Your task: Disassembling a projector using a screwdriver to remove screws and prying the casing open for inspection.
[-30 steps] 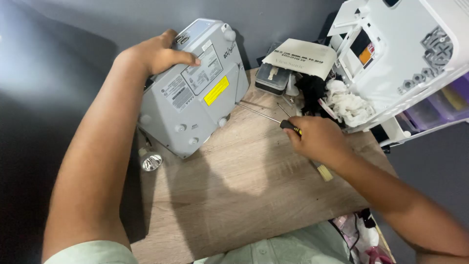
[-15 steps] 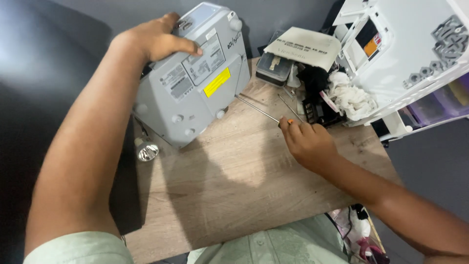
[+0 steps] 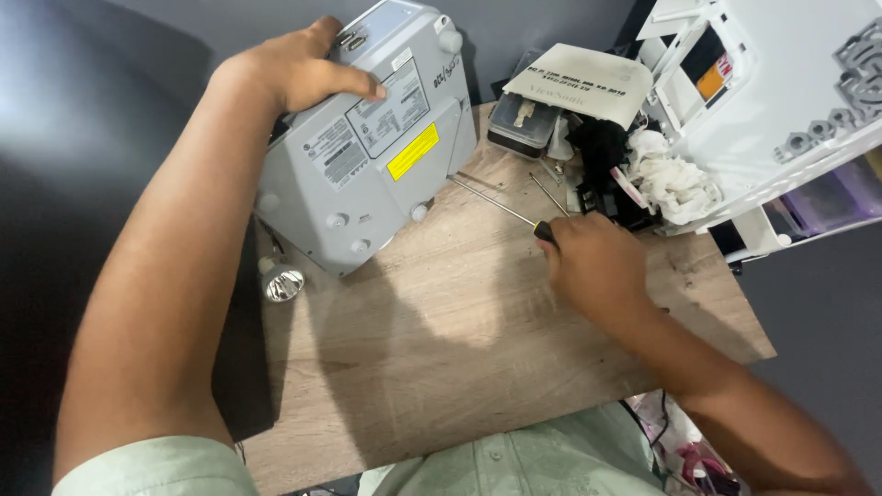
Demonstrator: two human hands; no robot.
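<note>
A grey box-shaped device [image 3: 367, 156] lies bottom-up on the wooden tabletop [image 3: 441, 349], with white labels and a yellow sticker on its underside. My left hand [image 3: 294, 69] grips its far upper edge, thumb across the top label. My right hand [image 3: 593, 262] is closed on a screwdriver [image 3: 496, 207] whose thin metal shaft points toward the device's right edge, the tip close to it. The handle is mostly hidden in my fist.
A small silver flashlight head [image 3: 280, 280] lies left of the device. Behind are a clear plastic box [image 3: 524, 124], a folded paper sleeve [image 3: 579, 83], black parts and a white rag [image 3: 675, 184], and a large white machine [image 3: 781, 92] at right.
The view has shifted downward and closer. My right hand with the screwdriver stays near the device's right edge; my left hand keeps its hold on the device's top.
</note>
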